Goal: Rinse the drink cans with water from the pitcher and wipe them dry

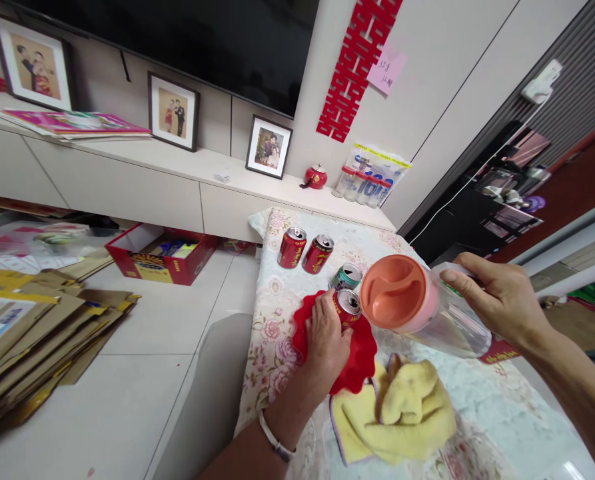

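Note:
My left hand (327,333) is wrapped round a red can (348,308) above a red scalloped mat (360,360). In my right hand (497,293) is the handle of a clear pitcher (457,323), tilted so that its orange lid (394,292) faces the can. A green can (347,275) stands just behind the held one. Two more red cans, one on the left (292,248) and one beside it (318,254), stand farther back on the flowered tablecloth (272,327). Nearer to me lies a crumpled yellow cloth (402,413). Whether liquid flows cannot be made out.
Behind the table, a white cabinet (172,177) holds picture frames, a small red pot (316,177) and red-lidded glass jars (360,187). On the floor at left are a red box (162,257) and flattened cardboard (52,327).

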`<control>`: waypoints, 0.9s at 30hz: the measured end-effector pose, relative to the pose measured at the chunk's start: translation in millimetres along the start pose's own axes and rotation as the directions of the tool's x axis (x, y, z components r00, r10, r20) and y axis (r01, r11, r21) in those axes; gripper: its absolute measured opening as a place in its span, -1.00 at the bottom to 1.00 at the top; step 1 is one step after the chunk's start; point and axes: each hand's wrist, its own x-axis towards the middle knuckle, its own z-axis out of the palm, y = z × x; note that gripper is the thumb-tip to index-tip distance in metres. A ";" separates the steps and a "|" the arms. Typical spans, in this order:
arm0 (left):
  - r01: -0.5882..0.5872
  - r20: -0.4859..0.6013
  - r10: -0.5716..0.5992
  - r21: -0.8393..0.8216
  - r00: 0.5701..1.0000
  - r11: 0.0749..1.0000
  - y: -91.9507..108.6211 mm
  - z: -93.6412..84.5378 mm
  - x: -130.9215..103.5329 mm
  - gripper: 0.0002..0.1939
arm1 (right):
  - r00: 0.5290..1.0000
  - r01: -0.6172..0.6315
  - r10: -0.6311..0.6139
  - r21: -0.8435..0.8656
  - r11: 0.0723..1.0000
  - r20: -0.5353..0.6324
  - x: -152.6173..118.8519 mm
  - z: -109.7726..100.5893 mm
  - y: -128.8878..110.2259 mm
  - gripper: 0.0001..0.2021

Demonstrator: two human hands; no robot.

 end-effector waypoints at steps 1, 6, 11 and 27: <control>-0.001 0.000 0.001 0.000 1.000 1.000 0.3 -0.2 -0.2 -0.17 | 1.000 0.000 0.000 -0.001 1.000 0.001 0.0 -0.2 -0.1 -0.39; 0.000 -0.001 0.000 0.006 1.000 1.000 0.2 -0.5 -0.5 -0.17 | 1.000 0.008 -0.008 -0.014 1.000 -0.007 -1.0 -0.7 0.3 -0.40; -0.007 -0.003 0.007 0.002 1.000 1.000 -0.2 -0.5 0.0 -0.17 | 1.000 0.001 -0.001 -0.014 1.000 0.001 -1.6 -0.7 2.1 -0.41; -0.015 -0.015 0.015 -0.004 1.000 1.000 -0.2 -0.6 -0.9 -0.18 | 0.999 -0.037 0.038 -0.019 0.999 0.021 -2.3 -0.7 3.1 -0.38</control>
